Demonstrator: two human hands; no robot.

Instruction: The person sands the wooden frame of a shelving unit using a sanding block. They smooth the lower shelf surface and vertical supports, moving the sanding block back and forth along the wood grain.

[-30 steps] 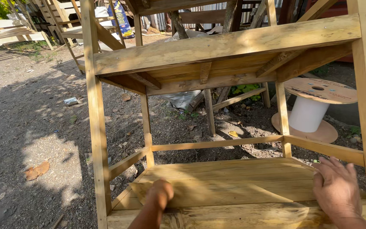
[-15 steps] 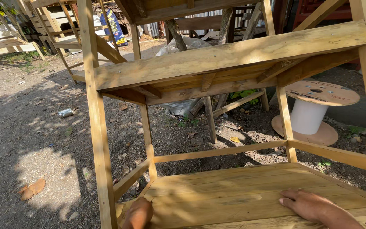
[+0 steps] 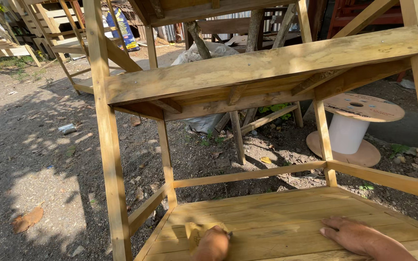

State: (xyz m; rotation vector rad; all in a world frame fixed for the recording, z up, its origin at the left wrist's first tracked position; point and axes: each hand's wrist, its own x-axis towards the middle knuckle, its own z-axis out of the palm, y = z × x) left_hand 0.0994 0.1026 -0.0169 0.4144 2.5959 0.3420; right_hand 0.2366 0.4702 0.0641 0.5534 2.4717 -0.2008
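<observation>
I was looking down through a tall wooden frame (image 3: pixel 107 145) of pale posts and rails, standing on bare dirt ground (image 3: pixel 35 159). A wide plank shelf (image 3: pixel 262 67) ran across its upper part, and low down lay the planked tabletop (image 3: pixel 276 217) where both hands were. Beyond the frame on the right stood a cable spool (image 3: pixel 351 128), white at the core with round wooden ends, its top disc bearing a dark printed label that I left unread. At the far left, more timber frames (image 3: pixel 59 29) were stacked, and a blue sack (image 3: pixel 121 29) with yellow markings leaned among them. A greyish bag (image 3: pixel 206 53) sat behind the shelf.

My right hand (image 3: pixel 354 235) lay flat on the tabletop, palm down, fingers spread open and holding nothing. My left hand (image 3: pixel 212 244) was curled, pressed onto a small yellowish sheet (image 3: pixel 197 231) that lay on the planks near the front left corner; it might have been sandpaper, though the edge of the view cut it short. A crushed can (image 3: pixel 67 128) lay out on the dirt, well apart from the frame.
</observation>
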